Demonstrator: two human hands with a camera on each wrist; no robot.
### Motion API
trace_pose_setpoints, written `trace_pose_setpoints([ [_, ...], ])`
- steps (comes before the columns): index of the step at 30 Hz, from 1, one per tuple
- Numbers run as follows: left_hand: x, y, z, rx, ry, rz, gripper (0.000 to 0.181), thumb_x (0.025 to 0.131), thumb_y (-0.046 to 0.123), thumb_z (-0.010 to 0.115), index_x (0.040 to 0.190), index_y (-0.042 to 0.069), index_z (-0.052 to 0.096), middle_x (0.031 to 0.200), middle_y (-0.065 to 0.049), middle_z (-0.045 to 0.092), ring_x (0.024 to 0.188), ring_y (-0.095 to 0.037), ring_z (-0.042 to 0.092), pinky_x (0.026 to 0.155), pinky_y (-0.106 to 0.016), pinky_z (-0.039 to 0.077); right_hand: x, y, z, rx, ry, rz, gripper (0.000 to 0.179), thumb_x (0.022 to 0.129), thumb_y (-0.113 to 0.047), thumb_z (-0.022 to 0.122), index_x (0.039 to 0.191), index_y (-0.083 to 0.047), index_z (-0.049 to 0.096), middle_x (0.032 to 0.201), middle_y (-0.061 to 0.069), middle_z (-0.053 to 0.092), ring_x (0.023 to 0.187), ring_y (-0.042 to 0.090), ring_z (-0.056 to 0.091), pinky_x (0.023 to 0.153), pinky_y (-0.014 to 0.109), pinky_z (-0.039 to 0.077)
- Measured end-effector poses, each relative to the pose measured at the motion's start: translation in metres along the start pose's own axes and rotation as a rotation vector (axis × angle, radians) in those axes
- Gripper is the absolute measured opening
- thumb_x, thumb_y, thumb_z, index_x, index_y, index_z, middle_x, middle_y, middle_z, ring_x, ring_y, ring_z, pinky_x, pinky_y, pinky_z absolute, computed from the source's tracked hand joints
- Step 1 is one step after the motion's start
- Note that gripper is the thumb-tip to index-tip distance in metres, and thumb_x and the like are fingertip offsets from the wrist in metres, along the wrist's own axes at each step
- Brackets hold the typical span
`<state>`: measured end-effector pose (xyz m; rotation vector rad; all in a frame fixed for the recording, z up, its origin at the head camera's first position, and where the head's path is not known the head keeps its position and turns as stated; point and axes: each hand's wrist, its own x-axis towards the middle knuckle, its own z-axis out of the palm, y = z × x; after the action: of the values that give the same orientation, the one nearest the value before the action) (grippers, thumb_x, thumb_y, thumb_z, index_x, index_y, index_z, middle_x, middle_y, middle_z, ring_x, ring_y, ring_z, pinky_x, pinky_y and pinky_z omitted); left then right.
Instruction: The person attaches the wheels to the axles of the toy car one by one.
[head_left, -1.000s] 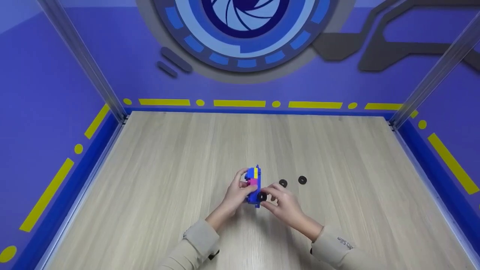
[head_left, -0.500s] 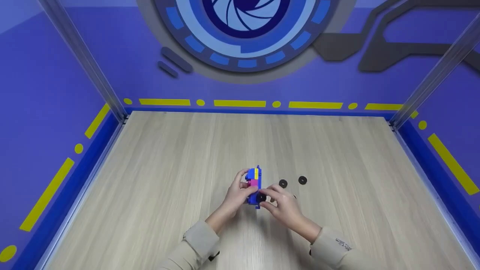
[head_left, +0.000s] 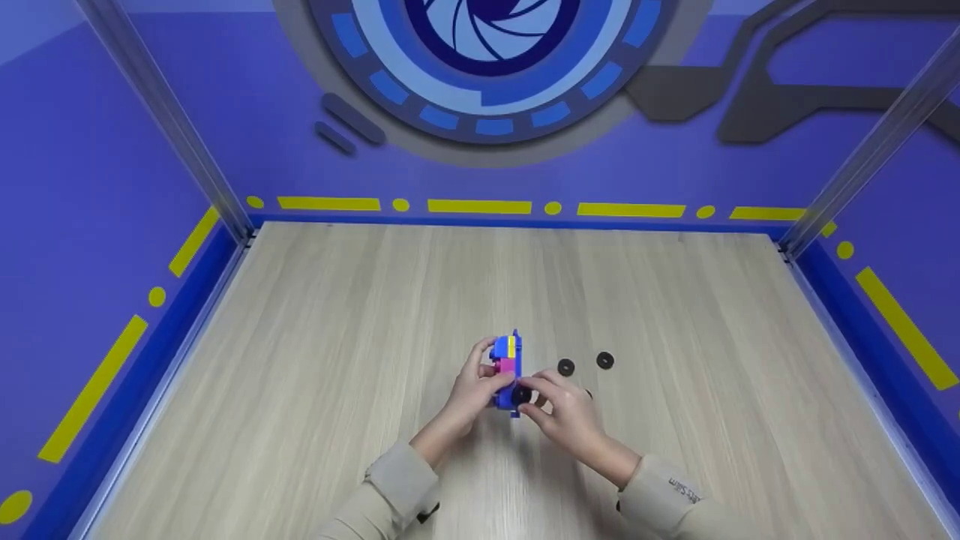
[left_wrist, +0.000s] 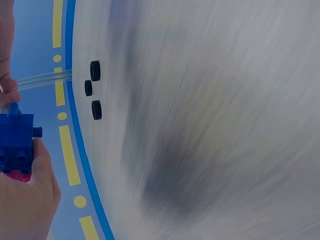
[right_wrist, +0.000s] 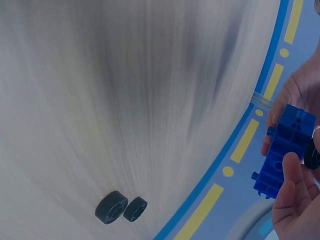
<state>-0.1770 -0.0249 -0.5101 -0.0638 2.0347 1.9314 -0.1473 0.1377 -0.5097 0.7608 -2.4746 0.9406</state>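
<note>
Head view: the toy car [head_left: 507, 364] is held by the left grip [head_left: 471, 386], its long axis running near to far, underside turned toward the right grip [head_left: 570, 411], where a black wheel [head_left: 521, 395] is pinched. Beyond, loose wheels [head_left: 566, 367] are spread on the counter [head_left: 360, 337].

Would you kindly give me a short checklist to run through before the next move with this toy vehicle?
1. Toy vehicle held steady: ok, the left hand grips it.
2. Wheel in hand: ok, the right hand pinches it at the toy vehicle's side.
3. Wheel fully seated: cannot tell, the joint is hidden.
4. Side pegs fitted: not ok, two bare ones show in the right wrist view.
5. Loose wheels available: ok, three lie on the table.
</note>
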Motion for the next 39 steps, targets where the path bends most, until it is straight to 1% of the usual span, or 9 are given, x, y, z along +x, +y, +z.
trace_pose_setpoints([
  [6, -0.0005, 0.0049, -0.0005, -0.019, -0.02, -0.001, 0.061, 0.086, 0.017, 0.055, 0.138, 0.017, 0.023, 0.101, -0.015, 0.049, 0.081, -0.019, 0.057, 0.069, -0.035, 0.05, -0.0003, 0.0004, 0.0004, 0.011, 0.03, -0.022, 0.032, 0.067, -0.009, 0.073, 0.097, -0.009, 0.063, 0.084, -0.001, 0.062, 0.066, 0.012, 0.061, 0.058, 0.024, 0.049],
  [11, -0.0006, 0.0023, -0.0003, -0.025, -0.026, 0.005, 0.061, 0.085, 0.017, 0.056, 0.137, 0.021, 0.024, 0.1, -0.014, 0.05, 0.082, -0.019, 0.057, 0.068, -0.032, 0.05, -0.0007, -0.0002, 0.0003, -0.026, 0.044, -0.042, 0.029, 0.066, -0.012, 0.075, 0.093, -0.01, 0.064, 0.082, -0.003, 0.06, 0.068, 0.008, 0.06, 0.059, 0.02, 0.048],
  [15, -0.0006, 0.0003, 0.0005, 0.0, -0.01, 0.016, 0.061, 0.084, 0.018, 0.058, 0.136, 0.025, 0.025, 0.099, -0.013, 0.049, 0.083, -0.02, 0.056, 0.068, -0.031, 0.049, -0.0012, -0.0003, 0.0005, -0.061, 0.056, -0.057, 0.028, 0.065, -0.014, 0.075, 0.092, -0.01, 0.066, 0.081, -0.004, 0.058, 0.069, 0.008, 0.06, 0.06, 0.019, 0.048],
  [18, -0.0009, 0.0005, 0.0006, 0.013, 0.002, 0.022, 0.062, 0.084, 0.019, 0.058, 0.136, 0.026, 0.025, 0.1, -0.013, 0.049, 0.084, -0.02, 0.055, 0.067, -0.031, 0.049, -0.0015, -0.0003, 0.001, -0.053, 0.062, -0.064, 0.028, 0.065, -0.013, 0.075, 0.092, -0.009, 0.067, 0.081, -0.003, 0.057, 0.069, 0.01, 0.059, 0.06, 0.019, 0.048],
  [22, -0.0009, 0.0006, 0.0005, 0.009, 0.008, 0.031, 0.062, 0.084, 0.016, 0.058, 0.136, 0.024, 0.025, 0.099, -0.014, 0.051, 0.083, -0.02, 0.055, 0.066, -0.031, 0.049, -0.0017, 0.0009, 0.0027, -0.03, 0.078, -0.083, 0.029, 0.065, -0.012, 0.075, 0.091, -0.007, 0.066, 0.081, -0.002, 0.056, 0.067, 0.012, 0.058, 0.061, 0.016, 0.047],
  [25, -0.0007, 0.0003, 0.0009, 0.013, 0.012, 0.034, 0.061, 0.084, 0.016, 0.058, 0.136, 0.025, 0.026, 0.097, -0.014, 0.052, 0.082, -0.02, 0.055, 0.066, -0.03, 0.048, -0.0017, 0.0024, 0.0043, -0.027, 0.098, -0.106, 0.028, 0.063, -0.011, 0.075, 0.09, -0.007, 0.066, 0.079, -0.003, 0.058, 0.065, 0.01, 0.057, 0.06, 0.013, 0.045],
  [29, -0.0012, 0.0006, 0.0015, 0.042, 0.02, 0.036, 0.06, 0.084, 0.017, 0.057, 0.135, 0.026, 0.028, 0.096, -0.012, 0.052, 0.082, -0.019, 0.054, 0.066, -0.029, 0.047, -0.002, 0.0032, 0.0057, -0.034, 0.108, -0.128, 0.026, 0.063, -0.012, 0.075, 0.086, -0.008, 0.064, 0.073, -0.003, 0.06, 0.061, 0.006, 0.055, 0.058, 0.008, 0.042],
  [39, -0.003, 0.0019, 0.0027, 0.065, 0.037, 0.049, 0.059, 0.084, 0.016, 0.057, 0.135, 0.026, 0.028, 0.097, -0.013, 0.053, 0.086, -0.02, 0.052, 0.068, -0.03, 0.047, -0.0029, 0.0029, 0.0058, -0.015, 0.103, -0.12, 0.024, 0.065, -0.015, 0.074, 0.085, -0.008, 0.063, 0.069, -0.003, 0.062, 0.057, 0.003, 0.053, 0.053, 0.007, 0.04],
])
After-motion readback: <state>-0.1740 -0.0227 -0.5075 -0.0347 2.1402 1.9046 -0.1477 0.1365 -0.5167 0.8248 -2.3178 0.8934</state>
